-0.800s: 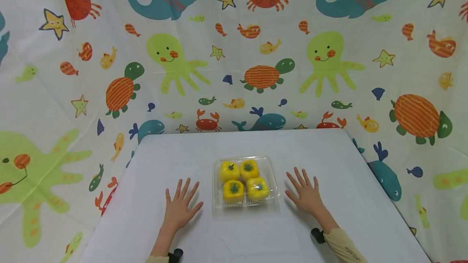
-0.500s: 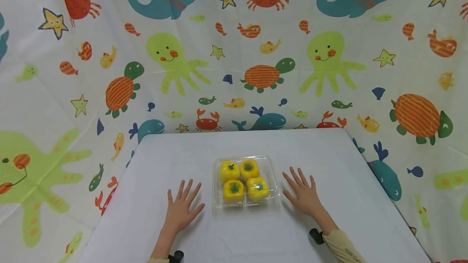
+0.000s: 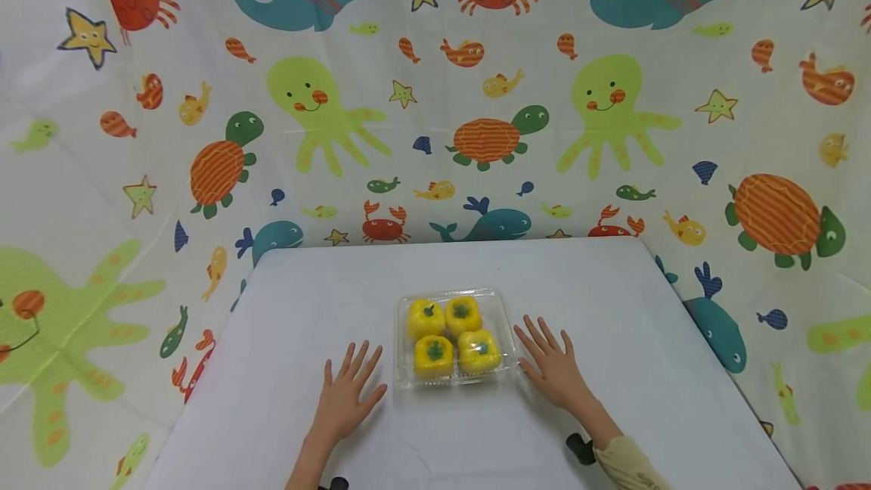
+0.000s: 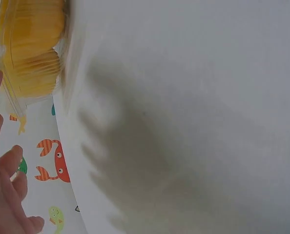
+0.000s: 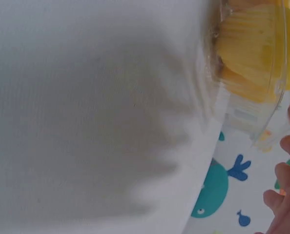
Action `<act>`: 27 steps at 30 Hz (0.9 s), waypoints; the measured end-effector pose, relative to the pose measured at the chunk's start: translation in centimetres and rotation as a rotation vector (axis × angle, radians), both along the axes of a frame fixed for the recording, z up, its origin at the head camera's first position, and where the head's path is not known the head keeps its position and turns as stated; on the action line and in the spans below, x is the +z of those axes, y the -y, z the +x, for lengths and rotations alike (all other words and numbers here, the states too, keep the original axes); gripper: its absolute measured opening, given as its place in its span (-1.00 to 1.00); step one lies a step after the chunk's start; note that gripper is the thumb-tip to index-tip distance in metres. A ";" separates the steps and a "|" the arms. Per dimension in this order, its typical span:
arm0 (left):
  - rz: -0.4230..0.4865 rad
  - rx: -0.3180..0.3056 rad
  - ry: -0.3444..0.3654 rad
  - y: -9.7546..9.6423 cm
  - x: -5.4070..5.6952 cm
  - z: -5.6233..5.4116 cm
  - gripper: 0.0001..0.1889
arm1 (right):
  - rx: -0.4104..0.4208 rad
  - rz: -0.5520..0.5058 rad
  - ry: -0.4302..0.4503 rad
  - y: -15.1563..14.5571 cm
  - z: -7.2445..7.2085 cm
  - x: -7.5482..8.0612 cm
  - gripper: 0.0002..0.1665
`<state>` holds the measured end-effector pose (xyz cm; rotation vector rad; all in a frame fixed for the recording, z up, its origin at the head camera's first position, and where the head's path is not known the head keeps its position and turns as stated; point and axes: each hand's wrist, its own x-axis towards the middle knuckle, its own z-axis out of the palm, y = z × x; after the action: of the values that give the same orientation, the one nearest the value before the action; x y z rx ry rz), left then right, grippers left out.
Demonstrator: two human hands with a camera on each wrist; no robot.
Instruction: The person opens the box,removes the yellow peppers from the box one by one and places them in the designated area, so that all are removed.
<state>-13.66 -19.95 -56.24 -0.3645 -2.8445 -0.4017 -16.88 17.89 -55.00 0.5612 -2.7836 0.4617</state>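
In the middle of the table sits a clear plastic clamshell box, its lid down. Inside are several yellow, blocky pieces with green tops, looking like yellow bell peppers. My left hand hovers left of the box, fingers spread, holding nothing. On the other side my right hand is likewise spread, its thumb close to the box's right edge; whether it touches cannot be told. The left wrist view shows the box's side beyond the fingertips. The right wrist view shows the opposite side.
A white cloth covers the table, whose far edge meets a hanging curtain printed with sea animals. The curtain also runs along both sides. A dark strap mount sits on the right wrist.
Both hands have moved inward toward the box, the left one rightward and the right one leftward. The box has stayed in place. The head view has shifted slightly.
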 end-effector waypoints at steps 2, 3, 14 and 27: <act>0.036 0.001 0.038 -0.4 0.1 0.3 -0.35 | -0.007 -0.002 -0.004 0.3 0.2 0.1 -0.37; 0.061 -0.001 0.048 -0.6 0.2 0.5 -0.36 | -0.013 -0.005 -0.004 0.5 0.3 0.2 -0.37; 0.376 -0.029 0.159 -2.8 0.4 2.2 -0.38 | 0.006 -0.008 -0.051 1.2 1.4 1.5 -0.29; 0.610 -0.046 0.258 -3.7 0.5 2.6 -0.43 | 0.096 -0.060 -0.154 3.0 2.0 2.4 -0.37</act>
<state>-11.09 -16.22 -55.70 -0.2653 -2.7591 -1.3609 -14.92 14.90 -52.58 0.6890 -2.5961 0.4985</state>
